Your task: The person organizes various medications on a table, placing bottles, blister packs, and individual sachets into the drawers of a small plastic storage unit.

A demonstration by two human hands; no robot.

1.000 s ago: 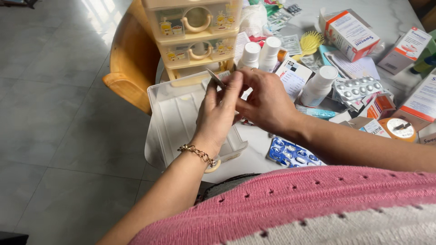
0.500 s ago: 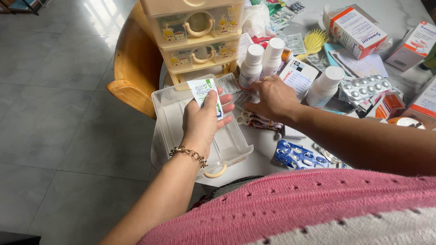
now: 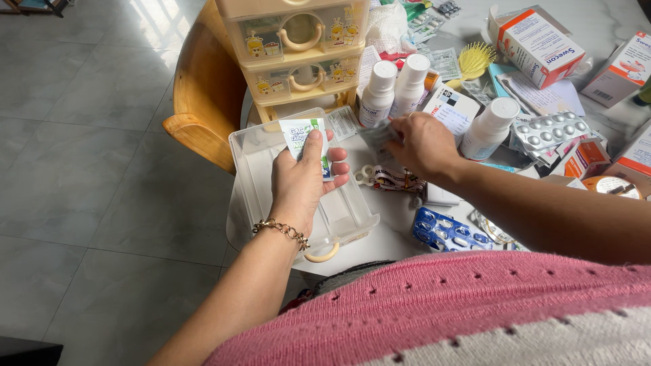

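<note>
Sachet (image 3: 303,139): a small flat white-and-green packet, being held upright over the far end of the clear drawer, its long axis running away from the person toward the stacked organiser
Left hand (image 3: 302,183): hovering above the drawer, thumb pressing the sachet's front and fingers curling behind it, so it is closed round the packet rather than spread
Right hand (image 3: 424,146): reaching across the cluttered tabletop just right of the drawer, fingers pinching the edge of a silvery foil strip (image 3: 377,133); closed on it, though the palm side is hidden
Clear drawer (image 3: 247,176): a pulled-out plastic tray with a cream handle, sitting at the table's near-left edge, directly under the left hand; looking bare where its floor shows
Key relation: the sachet is sitting straight above the drawer, so the left hand is by far the nearer one; the foil strip lies to the right of the drawer, near the two white bottles (image 3: 393,91)
Around them: a cream drawer organiser (image 3: 298,47) standing just behind the tray, blister packs (image 3: 549,130), a blue pill strip (image 3: 447,234) near the body, a yellow comb and medicine boxes scattered further right
</note>
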